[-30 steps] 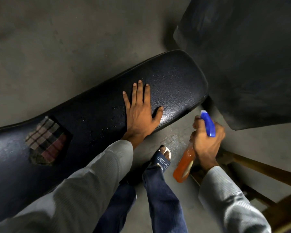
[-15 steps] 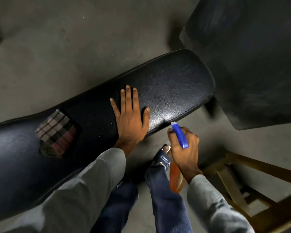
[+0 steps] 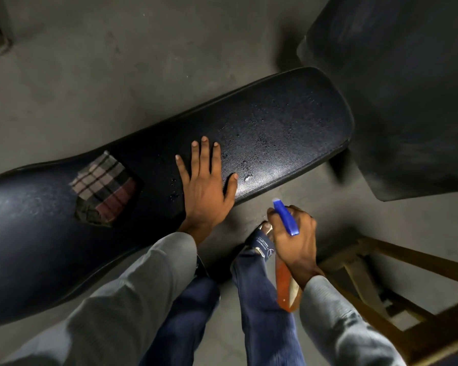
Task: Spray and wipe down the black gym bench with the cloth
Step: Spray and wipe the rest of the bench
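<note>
Black bench (image 3: 288, 133): its long axis runs from near left to far right, rounded end pointing far right; droplets bead on the far-right half.
Cloth (image 3: 103, 190): plaid, folded, lying flat on the bench left of your left hand, apart from it.
Left hand (image 3: 206, 186): yours lies palm down on the bench, fingers spread apart and pointing far, gripping nothing.
Right hand (image 3: 294, 239): yours is clamped round the bottle neck, near the bench's near edge, off the pad.
Bottle (image 3: 286, 283): orange body slants down toward you, blue nozzle aimed far-left at the bench.
Change: since a second ago your right hand has brought the bottle left, closer to the bench; your left hand stays flat.
</note>
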`<state>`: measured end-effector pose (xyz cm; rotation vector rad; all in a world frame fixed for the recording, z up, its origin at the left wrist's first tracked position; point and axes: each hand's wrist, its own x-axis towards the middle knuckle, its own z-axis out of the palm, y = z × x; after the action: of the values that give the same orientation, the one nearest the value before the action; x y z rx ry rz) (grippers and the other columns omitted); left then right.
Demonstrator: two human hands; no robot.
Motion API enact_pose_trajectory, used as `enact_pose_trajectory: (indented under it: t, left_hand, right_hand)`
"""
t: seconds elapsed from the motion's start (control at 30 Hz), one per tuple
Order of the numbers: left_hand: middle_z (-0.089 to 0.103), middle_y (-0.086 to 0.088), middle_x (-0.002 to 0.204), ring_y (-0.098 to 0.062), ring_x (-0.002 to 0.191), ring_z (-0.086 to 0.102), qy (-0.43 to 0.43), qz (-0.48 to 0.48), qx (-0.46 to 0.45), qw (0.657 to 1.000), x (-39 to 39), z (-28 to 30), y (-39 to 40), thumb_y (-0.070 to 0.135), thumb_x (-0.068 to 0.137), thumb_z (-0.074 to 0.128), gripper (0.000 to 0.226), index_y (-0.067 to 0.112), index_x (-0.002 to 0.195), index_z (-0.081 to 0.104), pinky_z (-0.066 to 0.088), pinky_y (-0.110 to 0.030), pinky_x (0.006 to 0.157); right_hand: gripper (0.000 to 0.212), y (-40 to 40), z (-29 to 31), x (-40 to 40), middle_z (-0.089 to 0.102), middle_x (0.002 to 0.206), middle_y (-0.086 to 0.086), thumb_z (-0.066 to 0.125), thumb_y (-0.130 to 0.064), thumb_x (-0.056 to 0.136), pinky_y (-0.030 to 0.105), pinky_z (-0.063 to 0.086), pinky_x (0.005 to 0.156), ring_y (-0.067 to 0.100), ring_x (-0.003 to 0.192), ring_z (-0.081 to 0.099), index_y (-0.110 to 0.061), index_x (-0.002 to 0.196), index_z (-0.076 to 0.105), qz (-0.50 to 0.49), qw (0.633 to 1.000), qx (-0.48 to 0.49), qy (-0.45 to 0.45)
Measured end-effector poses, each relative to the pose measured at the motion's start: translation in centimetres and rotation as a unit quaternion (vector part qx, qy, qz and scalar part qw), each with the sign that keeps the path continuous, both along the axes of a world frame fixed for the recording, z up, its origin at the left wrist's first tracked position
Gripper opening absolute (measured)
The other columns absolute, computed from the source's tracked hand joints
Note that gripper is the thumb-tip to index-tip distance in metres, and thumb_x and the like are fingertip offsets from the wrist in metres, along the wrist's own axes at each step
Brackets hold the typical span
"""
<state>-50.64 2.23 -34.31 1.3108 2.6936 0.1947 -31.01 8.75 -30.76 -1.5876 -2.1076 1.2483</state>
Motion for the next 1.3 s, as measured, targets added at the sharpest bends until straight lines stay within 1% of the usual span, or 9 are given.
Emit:
enact_pose_trajectory:
  t: [0.17,0.27,0.37,0.47,0.6,0.87,1.03,1.2,1.3]
  left_hand:
    - [0.013,-0.016,0.178,-0.034,0.166,0.008,-0.010,-0.019,0.003,1.000,0.2,0.2,-0.6,0.060,0.104,0.038,0.081,0.011,0.167,0.026,0.005,-0.069,0.129]
    - [0.015,-0.016,0.177,-0.034,0.166,0.009,-0.021,-0.018,-0.003,1.000,0.1,0.4,-0.5,0.060,0.103,0.037,0.080,0.011,0.166,0.028,0.006,-0.069,0.129]
    - [0.016,-0.015,0.177,-0.034,0.165,0.010,-0.031,-0.014,-0.004,0.999,-0.1,0.6,-0.3,0.060,0.102,0.037,0.081,0.011,0.166,0.029,0.006,-0.070,0.129]
    - [0.016,-0.015,0.177,-0.034,0.166,0.010,-0.037,-0.008,0.007,0.999,0.0,0.5,-0.4,0.059,0.101,0.040,0.080,0.012,0.165,0.031,0.006,-0.070,0.129]
    - [0.013,-0.016,0.178,-0.034,0.166,0.009,-0.029,0.016,0.027,0.999,-0.4,0.6,-1.4,0.057,0.103,0.042,0.080,0.009,0.166,0.029,0.004,-0.070,0.129]
    - [0.015,-0.015,0.178,-0.033,0.166,0.010,-0.024,0.066,0.026,0.997,-2.6,0.0,-6.8,0.047,0.107,0.037,0.070,0.008,0.165,0.032,0.003,-0.069,0.130]
    - [0.020,-0.015,0.176,-0.033,0.165,0.014,-0.042,0.064,0.056,0.995,-2.5,0.2,-8.1,0.043,0.107,0.042,0.066,0.009,0.163,0.036,0.003,-0.067,0.130]
    - [0.038,-0.012,0.170,-0.031,0.161,0.029,-0.087,0.081,0.124,0.985,-2.9,1.1,-8.2,0.035,0.102,0.048,0.060,0.010,0.156,0.047,0.011,-0.065,0.131]
    - [0.052,-0.011,0.160,-0.030,0.155,0.040,-0.132,0.090,0.142,0.977,-3.3,2.2,-8.8,0.027,0.100,0.051,0.054,0.010,0.151,0.054,0.019,-0.062,0.130]
  right_hand:
    - [0.032,1.1,0.5,1.1,0.056,0.067,0.002,0.061,-0.038,0.089,0.027,0.034,0.074,0.030,0.069,0.054,-0.024,0.063,0.048,-0.079,0.997,0.006,-0.009]
    - [0.040,2.1,-0.6,1.8,0.057,0.067,0.011,0.061,-0.048,0.090,0.051,0.056,0.079,0.043,0.072,0.062,-0.020,0.064,0.052,-0.134,0.991,-0.008,-0.014]
    - [0.036,2.7,-0.7,2.0,0.059,0.065,0.010,0.064,-0.051,0.090,0.063,0.057,0.073,0.044,0.066,0.064,-0.021,0.072,0.058,-0.163,0.986,-0.022,-0.017]
    - [0.034,2.1,0.3,0.9,0.057,0.062,0.004,0.066,-0.044,0.089,0.057,0.057,0.070,0.037,0.062,0.064,-0.019,0.068,0.057,-0.132,0.991,-0.015,-0.001]
    - [0.037,-1.2,1.8,-1.3,0.052,0.059,-0.004,0.064,-0.036,0.087,0.029,0.037,0.068,0.001,0.061,0.056,-0.024,0.057,0.046,-0.034,0.999,-0.016,0.002]
    - [0.036,-6.3,-0.2,-3.5,0.055,0.064,0.000,0.063,-0.048,0.089,0.052,0.054,0.068,0.034,0.062,0.056,-0.030,0.061,0.049,0.033,0.999,-0.026,-0.002]
    - [0.027,-6.6,0.6,-4.1,0.057,0.067,0.005,0.069,-0.023,0.090,0.045,0.049,0.067,0.022,0.061,0.051,-0.019,0.066,0.056,-0.019,0.998,0.026,0.051]
    - [0.035,-6.8,2.3,-7.0,0.049,0.067,-0.011,0.070,-0.021,0.088,0.022,0.037,0.065,0.004,0.060,0.049,-0.034,0.067,0.046,0.009,0.996,0.049,0.075]
    - [0.031,-6.6,4.2,-9.7,0.046,0.065,-0.012,0.069,-0.017,0.088,0.027,0.036,0.065,0.011,0.061,0.046,-0.027,0.067,0.048,0.029,0.991,0.067,0.109]
